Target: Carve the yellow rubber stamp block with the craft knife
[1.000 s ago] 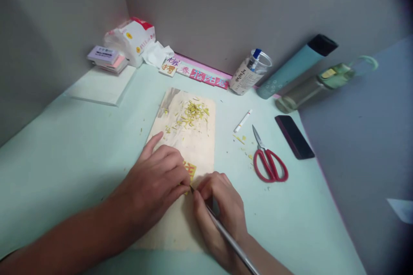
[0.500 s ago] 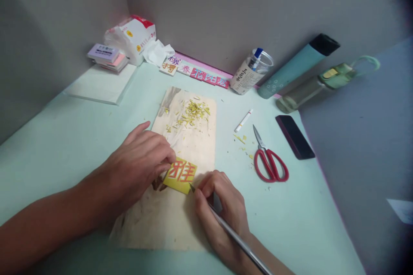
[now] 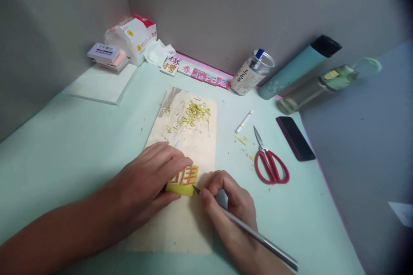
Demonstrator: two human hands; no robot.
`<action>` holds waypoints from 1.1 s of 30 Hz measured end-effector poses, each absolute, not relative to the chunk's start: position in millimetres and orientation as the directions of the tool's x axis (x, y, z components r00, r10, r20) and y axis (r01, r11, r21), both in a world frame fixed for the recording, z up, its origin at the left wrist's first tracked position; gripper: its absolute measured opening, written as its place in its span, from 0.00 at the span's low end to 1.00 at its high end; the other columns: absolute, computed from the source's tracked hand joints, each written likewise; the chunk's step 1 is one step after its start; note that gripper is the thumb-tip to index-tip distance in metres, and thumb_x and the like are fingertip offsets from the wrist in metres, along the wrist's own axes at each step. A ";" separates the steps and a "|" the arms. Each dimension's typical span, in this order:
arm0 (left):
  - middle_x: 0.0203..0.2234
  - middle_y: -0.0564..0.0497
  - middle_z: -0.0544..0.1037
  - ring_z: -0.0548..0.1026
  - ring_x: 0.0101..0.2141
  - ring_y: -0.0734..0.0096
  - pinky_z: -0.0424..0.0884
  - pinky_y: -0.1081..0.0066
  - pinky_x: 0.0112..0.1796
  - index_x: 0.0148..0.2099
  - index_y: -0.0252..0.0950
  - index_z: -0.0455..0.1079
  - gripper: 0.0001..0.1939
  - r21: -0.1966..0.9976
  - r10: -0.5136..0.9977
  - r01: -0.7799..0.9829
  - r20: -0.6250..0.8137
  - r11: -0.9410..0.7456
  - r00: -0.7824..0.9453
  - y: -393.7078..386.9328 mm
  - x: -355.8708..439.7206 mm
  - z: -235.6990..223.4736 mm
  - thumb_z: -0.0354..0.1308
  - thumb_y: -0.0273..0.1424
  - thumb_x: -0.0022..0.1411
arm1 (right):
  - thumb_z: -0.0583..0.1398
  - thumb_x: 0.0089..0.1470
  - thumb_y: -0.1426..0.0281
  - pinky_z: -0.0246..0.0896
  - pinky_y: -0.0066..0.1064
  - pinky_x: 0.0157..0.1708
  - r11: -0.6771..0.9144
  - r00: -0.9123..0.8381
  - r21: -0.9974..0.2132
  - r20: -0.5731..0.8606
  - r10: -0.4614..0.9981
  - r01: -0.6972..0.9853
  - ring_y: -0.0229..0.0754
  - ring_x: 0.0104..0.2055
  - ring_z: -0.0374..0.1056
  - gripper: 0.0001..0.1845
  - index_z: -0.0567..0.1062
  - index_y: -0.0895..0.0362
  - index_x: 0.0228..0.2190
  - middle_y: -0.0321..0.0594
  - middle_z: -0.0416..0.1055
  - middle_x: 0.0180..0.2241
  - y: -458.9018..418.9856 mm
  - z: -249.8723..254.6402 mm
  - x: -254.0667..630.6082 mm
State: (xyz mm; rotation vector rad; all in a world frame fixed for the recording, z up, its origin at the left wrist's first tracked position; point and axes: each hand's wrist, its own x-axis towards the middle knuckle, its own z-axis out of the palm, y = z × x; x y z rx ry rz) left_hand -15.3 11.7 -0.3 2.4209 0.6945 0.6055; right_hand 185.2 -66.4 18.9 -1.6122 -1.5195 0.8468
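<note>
A yellow carving block (image 3: 180,189) with a red character on its top lies on the pale wooden board (image 3: 190,232). My left hand (image 3: 155,176) grips it from the left, fingers over the far side and thumb along the near side, covering its left part. In my right hand (image 3: 226,206) is a slim silver carving knife (image 3: 258,238), held like a pen, its dark tip at the block's right edge. Yellow shavings (image 3: 195,111) lie heaped on the far part of the board.
Red-handled scissors (image 3: 271,165), a white marker (image 3: 244,121) and a dark phone (image 3: 295,138) lie to the right. A pen jar (image 3: 247,75) and two bottles (image 3: 290,71) stand behind. Carved blocks (image 3: 206,76) line the wall; a tissue pack (image 3: 135,36) and stacked pads (image 3: 106,56) sit back left.
My left hand has moved right and nearer, its fingers and thumb now closing around the block. The block has turned slightly, and the knife handle has swung toward the right.
</note>
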 end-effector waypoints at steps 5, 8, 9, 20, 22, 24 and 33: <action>0.47 0.48 0.71 0.69 0.47 0.55 0.68 0.58 0.46 0.57 0.42 0.60 0.24 0.609 0.662 0.449 0.172 -0.654 0.730 -0.3 -8.1 -1.5 0.63 0.27 0.61 | 0.57 0.55 0.71 0.56 0.27 0.24 -0.029 0.138 -0.895 0.036 0.990 0.445 0.35 0.24 0.61 0.14 0.61 0.53 0.21 0.32 0.65 0.21 -66.4 20.4 186.3; 0.49 0.45 0.69 0.70 0.48 0.50 0.69 0.55 0.44 0.58 0.41 0.58 0.34 0.551 0.666 0.492 0.164 -0.674 0.728 -2.1 -4.9 -6.5 0.71 0.32 0.54 | 0.57 0.56 0.72 0.56 0.26 0.24 -0.016 0.144 -0.896 0.054 0.988 0.443 0.35 0.24 0.61 0.13 0.62 0.54 0.21 0.32 0.65 0.22 -65.8 18.1 186.6; 0.50 0.44 0.69 0.70 0.48 0.49 0.69 0.54 0.44 0.58 0.40 0.58 0.37 0.540 0.659 0.492 0.164 -0.683 0.734 -1.3 -4.7 -7.4 0.73 0.34 0.52 | 0.58 0.56 0.72 0.57 0.27 0.24 -0.012 0.142 -0.894 0.059 0.988 0.449 0.35 0.24 0.61 0.13 0.62 0.53 0.21 0.32 0.65 0.22 -65.5 17.5 186.6; 0.50 0.46 0.70 0.71 0.47 0.54 0.70 0.56 0.46 0.57 0.39 0.58 0.34 0.616 0.640 0.444 0.130 -0.651 0.757 2.8 -13.0 2.6 0.70 0.24 0.53 | 0.57 0.60 0.72 0.58 0.31 0.28 0.064 0.088 -0.841 0.131 0.987 0.537 0.38 0.25 0.63 0.14 0.62 0.53 0.23 0.34 0.69 0.23 -66.9 13.4 183.4; 0.49 0.46 0.71 0.71 0.47 0.53 0.70 0.56 0.45 0.57 0.39 0.59 0.32 0.618 0.646 0.455 0.113 -0.641 0.755 2.3 -12.1 1.8 0.69 0.25 0.53 | 0.56 0.60 0.73 0.58 0.32 0.29 0.093 0.071 -0.820 0.160 0.985 0.564 0.39 0.25 0.63 0.13 0.62 0.53 0.24 0.34 0.69 0.24 -67.7 10.5 182.9; 0.49 0.46 0.71 0.71 0.46 0.53 0.70 0.56 0.45 0.56 0.39 0.59 0.31 0.614 0.648 0.463 0.106 -0.640 0.754 2.4 -11.4 1.1 0.69 0.25 0.53 | 0.56 0.61 0.74 0.58 0.33 0.30 0.122 0.056 -0.804 0.189 0.980 0.582 0.39 0.26 0.63 0.13 0.62 0.53 0.25 0.34 0.69 0.24 -68.4 9.1 182.2; 0.51 0.45 0.70 0.71 0.48 0.52 0.70 0.57 0.44 0.57 0.41 0.57 0.31 0.580 0.635 0.458 0.136 -0.673 0.761 2.0 -11.0 -0.4 0.67 0.26 0.55 | 0.54 0.61 0.75 0.56 0.33 0.30 0.148 0.004 -0.784 0.188 0.982 0.603 0.39 0.26 0.62 0.13 0.61 0.53 0.25 0.34 0.67 0.24 -66.9 13.7 182.4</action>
